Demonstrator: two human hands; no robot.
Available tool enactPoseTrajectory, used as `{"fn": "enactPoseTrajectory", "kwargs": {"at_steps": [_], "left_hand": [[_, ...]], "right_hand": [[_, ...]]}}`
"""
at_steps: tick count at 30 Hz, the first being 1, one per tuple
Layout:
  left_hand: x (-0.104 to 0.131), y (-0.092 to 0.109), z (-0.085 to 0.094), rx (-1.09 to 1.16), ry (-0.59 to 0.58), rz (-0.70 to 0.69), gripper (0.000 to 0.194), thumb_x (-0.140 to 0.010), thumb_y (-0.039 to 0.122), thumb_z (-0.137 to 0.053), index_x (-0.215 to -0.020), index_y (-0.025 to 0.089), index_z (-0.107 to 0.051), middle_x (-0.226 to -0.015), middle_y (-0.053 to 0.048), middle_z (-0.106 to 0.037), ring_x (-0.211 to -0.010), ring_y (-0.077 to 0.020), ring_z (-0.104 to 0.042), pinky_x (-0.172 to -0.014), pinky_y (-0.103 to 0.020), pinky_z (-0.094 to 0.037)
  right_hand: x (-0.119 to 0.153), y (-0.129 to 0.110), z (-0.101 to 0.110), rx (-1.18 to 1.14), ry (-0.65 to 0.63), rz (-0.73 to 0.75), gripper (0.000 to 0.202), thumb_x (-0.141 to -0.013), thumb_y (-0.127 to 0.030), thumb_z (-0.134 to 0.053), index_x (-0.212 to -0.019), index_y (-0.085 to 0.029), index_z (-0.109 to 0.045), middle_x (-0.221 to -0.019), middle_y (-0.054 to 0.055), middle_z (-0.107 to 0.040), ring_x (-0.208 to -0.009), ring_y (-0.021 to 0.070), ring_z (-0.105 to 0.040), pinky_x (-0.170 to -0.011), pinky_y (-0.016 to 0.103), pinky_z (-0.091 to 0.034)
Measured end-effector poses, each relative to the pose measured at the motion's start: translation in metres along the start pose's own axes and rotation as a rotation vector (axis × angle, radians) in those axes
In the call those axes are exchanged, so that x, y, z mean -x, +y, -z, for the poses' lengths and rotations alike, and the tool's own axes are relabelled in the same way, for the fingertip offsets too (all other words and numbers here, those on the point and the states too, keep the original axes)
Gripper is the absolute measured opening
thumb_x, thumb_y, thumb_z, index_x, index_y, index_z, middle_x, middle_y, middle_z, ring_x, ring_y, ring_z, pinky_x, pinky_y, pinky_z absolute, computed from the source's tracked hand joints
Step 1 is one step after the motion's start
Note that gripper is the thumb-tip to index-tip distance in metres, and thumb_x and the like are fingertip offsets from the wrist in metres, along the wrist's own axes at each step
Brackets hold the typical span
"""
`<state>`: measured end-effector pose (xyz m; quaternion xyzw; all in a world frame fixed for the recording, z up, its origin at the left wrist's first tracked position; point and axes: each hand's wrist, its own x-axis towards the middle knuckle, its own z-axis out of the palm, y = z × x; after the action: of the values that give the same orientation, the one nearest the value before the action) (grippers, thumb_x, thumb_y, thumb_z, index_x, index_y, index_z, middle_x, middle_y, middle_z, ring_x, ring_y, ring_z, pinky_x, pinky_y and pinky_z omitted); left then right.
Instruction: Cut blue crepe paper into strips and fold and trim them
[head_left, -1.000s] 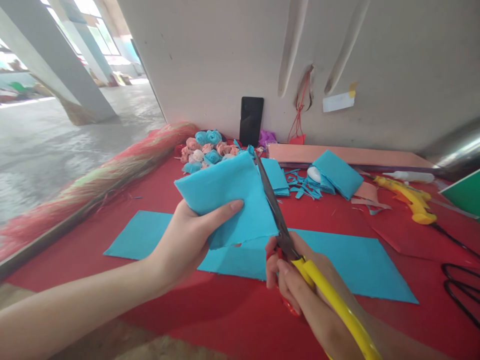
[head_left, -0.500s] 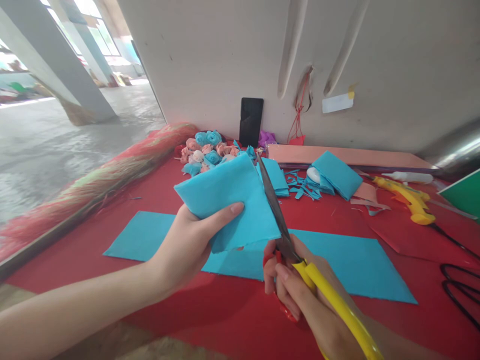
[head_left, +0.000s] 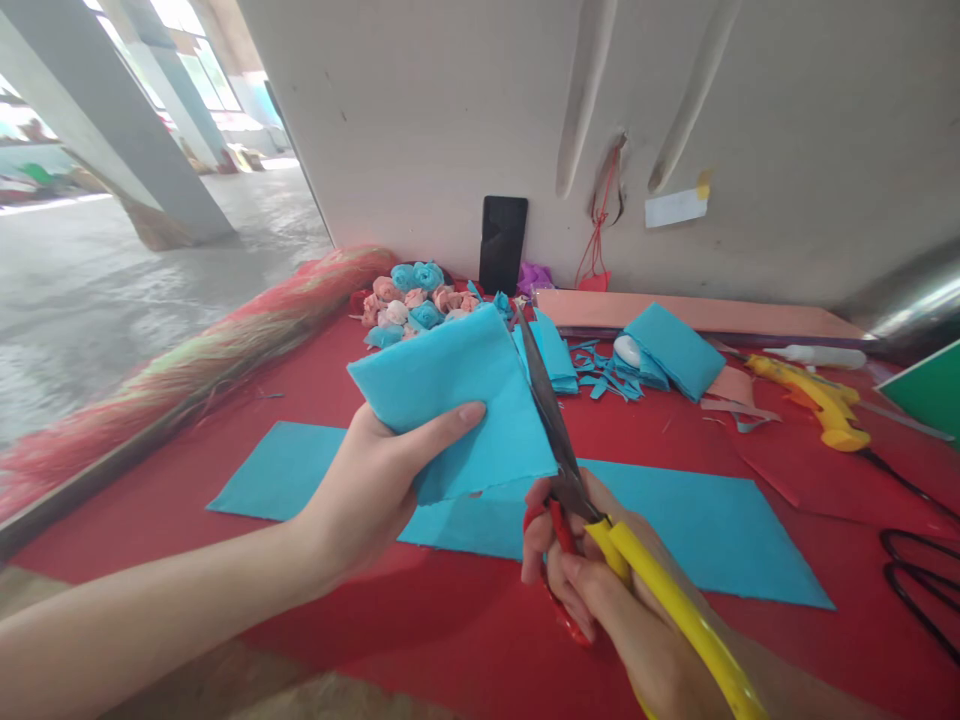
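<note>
My left hand [head_left: 405, 470] pinches a folded piece of blue crepe paper [head_left: 465, 390], thumb on top and the other fingers hidden beneath it. In my right hand [head_left: 600, 590] is a pair of scissors [head_left: 559, 445] with yellow and red handles. Their dark blades point up and away from me along the right edge of the folded paper. Whether paper lies between the blades I cannot tell. Under both hands a long flat strip of blue paper [head_left: 705, 530] lies across the red table.
Paper roses [head_left: 424, 315] are heaped at the back beside an upright phone [head_left: 502, 245]. Blue scraps [head_left: 611, 378] and folded blue paper [head_left: 675, 350] lie behind the scissors. A yellow glue gun [head_left: 821, 400] with a black cable rests on the right. A fringed roll [head_left: 247, 340] borders the left.
The folded paper and my left hand have shifted very slightly left. The scissors' red handle and my right fingers have moved a little; both holds stay the same.
</note>
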<state>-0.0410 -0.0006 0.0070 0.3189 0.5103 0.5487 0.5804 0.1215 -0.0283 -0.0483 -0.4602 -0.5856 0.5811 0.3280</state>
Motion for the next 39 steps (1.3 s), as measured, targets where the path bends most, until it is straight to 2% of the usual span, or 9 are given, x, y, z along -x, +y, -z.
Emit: {"fn": "enactPoseTrajectory", "kwargs": {"at_steps": [7,11,15,20,25,30,35,39], "left_hand": [[0.0,0.0,-0.002,0.008,0.008,-0.019,0.051,-0.075,0.014,-0.07,-0.124,0.021,-0.058,-0.095,-0.005,-0.075,-0.065,-0.0214,-0.072,-0.042,-0.021,-0.057],[-0.001,-0.001,0.0,0.004,-0.008,-0.018,0.045,-0.075,0.015,-0.071,-0.118,0.02,-0.062,-0.094,-0.005,-0.075,-0.069,-0.0218,-0.073,-0.051,-0.024,-0.062],[-0.001,0.0,-0.001,0.009,0.002,-0.018,0.039,-0.075,0.014,-0.07,-0.113,0.019,-0.065,-0.093,-0.005,-0.075,-0.073,-0.0221,-0.073,-0.064,-0.027,-0.063],[0.001,0.002,-0.004,0.018,0.009,-0.024,0.037,-0.075,0.012,-0.07,-0.11,0.019,-0.066,-0.093,-0.005,-0.075,-0.075,-0.0224,-0.073,-0.066,-0.028,-0.063],[0.0,0.001,0.0,-0.015,0.003,-0.02,0.037,-0.073,0.015,-0.072,-0.11,0.02,-0.067,-0.095,-0.005,-0.075,-0.077,-0.0239,-0.073,-0.069,-0.031,-0.063],[-0.002,-0.001,0.002,-0.015,-0.01,-0.016,0.041,-0.073,0.017,-0.073,-0.113,0.021,-0.066,-0.095,-0.005,-0.075,-0.077,-0.0235,-0.073,-0.068,-0.03,-0.063],[-0.001,0.0,-0.002,-0.003,0.013,-0.01,0.045,-0.073,0.015,-0.073,-0.117,0.022,-0.063,-0.095,-0.005,-0.075,-0.076,-0.0234,-0.073,-0.068,-0.029,-0.064],[0.0,0.001,-0.003,-0.003,0.023,-0.002,0.049,-0.073,0.015,-0.073,-0.119,0.021,-0.062,-0.096,-0.005,-0.075,-0.078,-0.0245,-0.073,-0.069,-0.03,-0.064]], "right_hand": [[0.001,-0.002,0.001,0.053,0.023,0.01,0.018,-0.085,-0.019,-0.041,-0.1,-0.022,-0.049,-0.068,-0.002,-0.058,-0.041,0.0067,-0.036,-0.04,0.019,-0.032],[0.003,-0.003,0.003,0.11,0.015,0.011,0.02,-0.083,-0.019,-0.042,-0.102,-0.022,-0.049,-0.072,-0.001,-0.059,-0.042,0.0063,-0.032,-0.039,0.019,-0.03],[0.006,-0.009,0.003,0.166,0.033,0.0,0.02,-0.083,-0.021,-0.044,-0.103,-0.022,-0.05,-0.074,0.001,-0.06,-0.044,0.0074,-0.035,-0.038,0.019,-0.029],[0.007,-0.013,0.003,0.181,0.048,-0.017,0.018,-0.083,-0.024,-0.046,-0.1,-0.021,-0.05,-0.072,0.002,-0.061,-0.048,0.0092,-0.042,-0.038,0.019,-0.03],[0.002,-0.007,0.004,0.167,0.014,-0.013,0.016,-0.087,-0.023,-0.041,-0.102,-0.021,-0.049,-0.068,0.0,-0.059,-0.048,0.009,-0.046,-0.038,0.018,-0.029],[0.0,-0.004,0.005,0.189,0.02,-0.005,0.016,-0.09,-0.023,-0.038,-0.101,-0.021,-0.05,-0.062,-0.002,-0.054,-0.043,0.0074,-0.039,-0.037,0.017,-0.03],[0.0,-0.009,0.004,0.163,0.003,0.047,0.012,-0.09,-0.022,-0.038,-0.097,-0.022,-0.048,-0.059,-0.004,-0.051,-0.043,0.0076,-0.04,-0.037,0.018,-0.03],[0.002,-0.009,0.003,0.167,-0.007,0.038,0.01,-0.091,-0.025,-0.037,-0.094,-0.022,-0.047,-0.052,-0.007,-0.041,-0.039,0.008,-0.036,-0.036,0.019,-0.029]]}}
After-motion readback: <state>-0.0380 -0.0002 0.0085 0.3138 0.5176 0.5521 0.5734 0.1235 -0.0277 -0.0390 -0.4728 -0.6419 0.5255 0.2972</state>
